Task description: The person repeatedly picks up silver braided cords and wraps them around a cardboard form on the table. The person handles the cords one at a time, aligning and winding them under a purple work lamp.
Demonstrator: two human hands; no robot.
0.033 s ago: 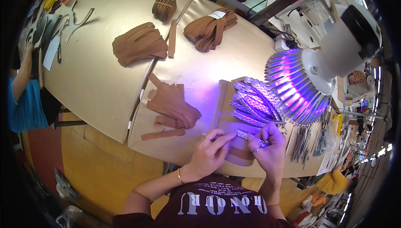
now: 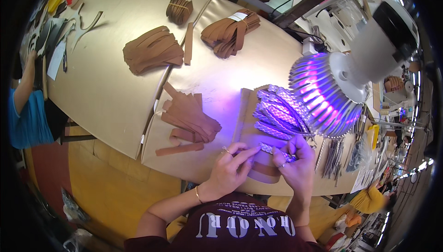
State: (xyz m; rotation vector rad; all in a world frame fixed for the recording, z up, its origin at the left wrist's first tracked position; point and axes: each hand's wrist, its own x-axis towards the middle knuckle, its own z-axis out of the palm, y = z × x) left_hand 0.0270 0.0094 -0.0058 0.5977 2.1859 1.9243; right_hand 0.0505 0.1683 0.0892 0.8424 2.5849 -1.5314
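A short braided strap [image 2: 266,147], tinted violet by the lamp, stretches between my hands near the front of the table. My left hand [image 2: 230,168], with a ring and a gold bracelet, pinches its left end between the fingertips. Curled round the right part, my right hand [image 2: 296,163] grips the same strap and hides much of it. Just beyond them, a bundle of braided straps [image 2: 278,112] lies on a brown board [image 2: 243,113]. A curved brown piece [image 2: 265,171] shows beneath my hands.
A finned lamp [image 2: 325,97] hangs over the bundle's right side, glowing violet. Loose brown strips [image 2: 194,118] lie left of my hands; stacked strips [image 2: 153,50] and tied bundles [image 2: 230,31] sit farther back. Scissors [image 2: 84,28] and a person in blue [image 2: 28,118] are at far left.
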